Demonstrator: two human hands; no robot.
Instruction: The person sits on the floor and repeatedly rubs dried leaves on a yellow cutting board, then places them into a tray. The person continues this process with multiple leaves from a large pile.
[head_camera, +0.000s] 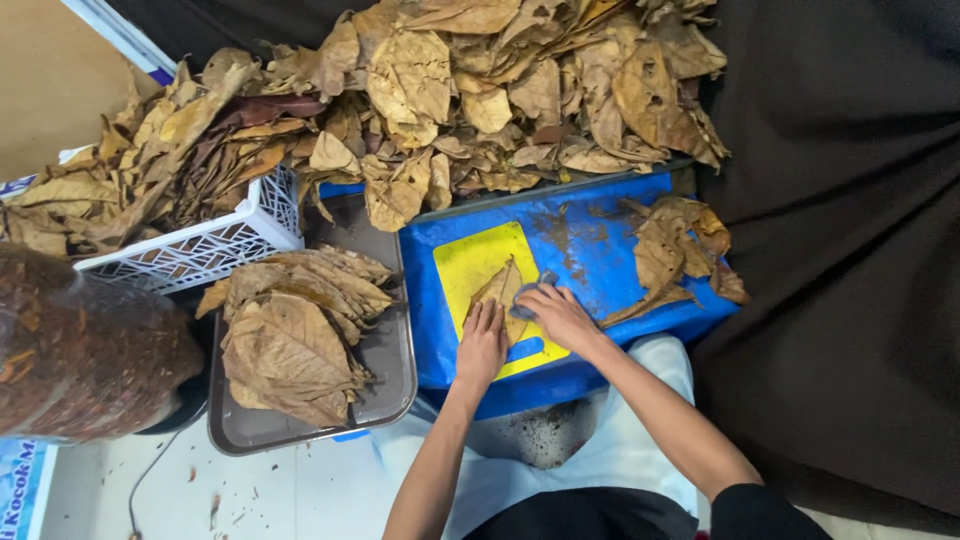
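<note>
Head view, left hand (481, 345) flat on dry leaf (497, 290), right hand's (558, 316) grip closed on blue cloth (527, 299)

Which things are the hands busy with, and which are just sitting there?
In use:
left hand
right hand
dry brown leaf
small blue cloth
yellow mat
blue board

Lying about:
grey metal tray
white plastic basket
big leaf pile

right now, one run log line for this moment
left hand: flat on dry leaf | right hand: presses blue cloth on leaf | surface: yellow board
</note>
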